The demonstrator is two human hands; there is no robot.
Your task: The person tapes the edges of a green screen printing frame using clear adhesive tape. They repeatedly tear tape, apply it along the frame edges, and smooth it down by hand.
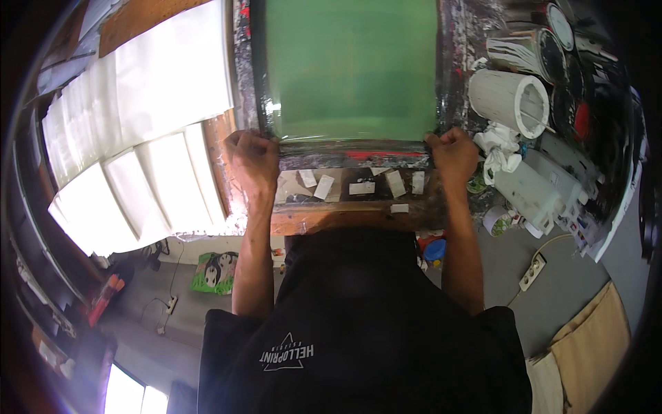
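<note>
A screen-printing frame (pixel 393 156) with dark, paint-stained sides lies on the bench in front of me, its mesh (pixel 352 69) coated green. Along the mesh's near edge runs a thin shiny strip (pixel 345 140) that looks like clear tape. At its left end, over the near left corner of the frame, my left hand (pixel 254 160) is closed with fingers pinched. My right hand (pixel 455 157) makes a similar pinch at the near right corner. The fingertips seem to grip the strip's two ends, though the fingers partly hide them.
Small white pieces (pixel 361 188) are stuck along the bench's near edge. White sheets (pixel 145 83) lie at the left. To the right stand a white paint-smeared bucket (pixel 486 96), crumpled tissue (pixel 498 145) and plastic containers (pixel 527 186). A power strip (pixel 532 272) rests on the floor.
</note>
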